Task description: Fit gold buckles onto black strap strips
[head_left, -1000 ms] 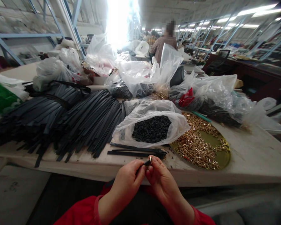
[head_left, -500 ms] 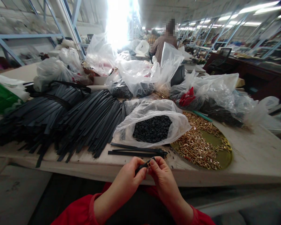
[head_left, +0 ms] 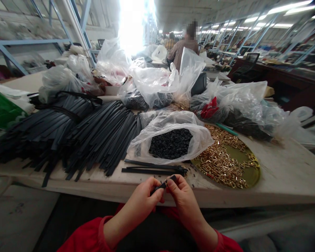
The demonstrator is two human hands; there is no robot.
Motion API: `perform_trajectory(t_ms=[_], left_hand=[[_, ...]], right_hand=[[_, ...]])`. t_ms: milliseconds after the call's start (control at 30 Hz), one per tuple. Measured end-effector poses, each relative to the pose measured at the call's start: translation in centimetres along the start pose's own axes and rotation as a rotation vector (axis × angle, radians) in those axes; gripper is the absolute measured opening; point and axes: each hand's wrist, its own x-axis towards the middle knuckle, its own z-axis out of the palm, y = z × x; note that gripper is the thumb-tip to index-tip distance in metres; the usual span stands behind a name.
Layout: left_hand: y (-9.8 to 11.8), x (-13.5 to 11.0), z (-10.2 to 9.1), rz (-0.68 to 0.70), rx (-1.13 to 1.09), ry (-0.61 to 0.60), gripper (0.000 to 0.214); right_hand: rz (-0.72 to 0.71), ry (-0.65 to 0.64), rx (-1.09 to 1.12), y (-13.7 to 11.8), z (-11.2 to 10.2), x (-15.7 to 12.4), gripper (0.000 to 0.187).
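On a table (head_left: pixel 286 168), a pile of straps (head_left: pixel 99 136) lies at left, an open bag (head_left: pixel 136 147) of loops (head_left: pixel 170 143) at centre, and a tray (head_left: pixel 235 154) of buckles (head_left: pixel 217 168) right of it. Loose straps (head_left: pixel 144 171) lie before the bag; filled bags (head_left: pixel 154 80) sit behind. At the front edge, the left hand (head_left: pixel 145 196) and right hand (head_left: pixel 182 194) hold 1 strap (head_left: pixel 161 185) between them.

1 black strap (head_left: pixel 162 185), flat, narrow, slanting up rightward, pinched between left hand (head_left: pixel 146 196) and right hand (head_left: pixel 183 195); 1 small gold buckle (head_left: pixel 166 181) on it, threading unclear.
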Motion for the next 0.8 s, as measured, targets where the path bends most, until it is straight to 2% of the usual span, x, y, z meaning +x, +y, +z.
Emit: perform_trajectory(t_ms=[200, 433, 500, 633, 700, 800], left_hand=[[-1.0, 0.5, 0.0, 0.03, -0.146, -0.02, 0.022], [-1.7, 1.0, 0.2, -0.05, -0.18, -0.053, 0.022], [-1.7, 1.2, 0.3, -0.081, -0.172, -0.037, 0.022], [-1.9, 1.2, 0.5, -0.041, -0.155, 0.055, 0.023], [-2.1, 1.1, 0.3, -0.017, -0.168, 0.041, 0.024], [-2.2, 1.2, -0.1, -0.063, -0.218, -0.052, 0.029]], right_hand=[[-0.024, -0.063, -0.094, 0.4, 0.3, -0.4, 0.024], [0.102, -0.199, 0.048, 0.1, 0.5, -0.3, 0.029], [0.045, -0.161, -0.06, 0.1, 0.4, -0.2, 0.029], [-0.213, -0.015, -0.412, 0.3, -0.1, -0.2, 0.026], [-0.211, -0.046, -0.445, 0.3, -0.4, -0.1, 0.025], [-0.12, -0.122, -0.434, 0.0, -0.6, 0.1, 0.027]])
